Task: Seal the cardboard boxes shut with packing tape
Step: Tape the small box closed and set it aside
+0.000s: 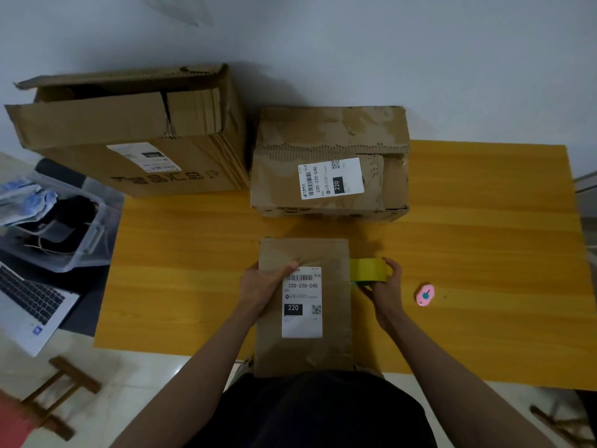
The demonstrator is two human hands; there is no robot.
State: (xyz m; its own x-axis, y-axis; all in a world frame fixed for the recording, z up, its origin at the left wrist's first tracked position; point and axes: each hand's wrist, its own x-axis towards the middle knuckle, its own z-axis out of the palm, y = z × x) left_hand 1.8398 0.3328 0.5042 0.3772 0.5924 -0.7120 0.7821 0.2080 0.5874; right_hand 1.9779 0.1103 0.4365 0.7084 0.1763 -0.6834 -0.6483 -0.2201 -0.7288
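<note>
A small brown cardboard box (326,253) with a white shipping label lies at the near edge of the yellow table (193,247). My left hand (263,282) grips its left side, thumb on top. My right hand (384,286) holds a yellow-green roll of packing tape (368,270) against the box's right side. A medium box (329,163) with a torn, closed top stands behind. A large box (135,130) with open flaps stands at the back left.
A pink box cutter (425,295) lies on the table right of my right hand. Off the table's left edge are a clear plastic bin (93,240) of items and an open laptop (32,302). Wooden stools stand on the floor.
</note>
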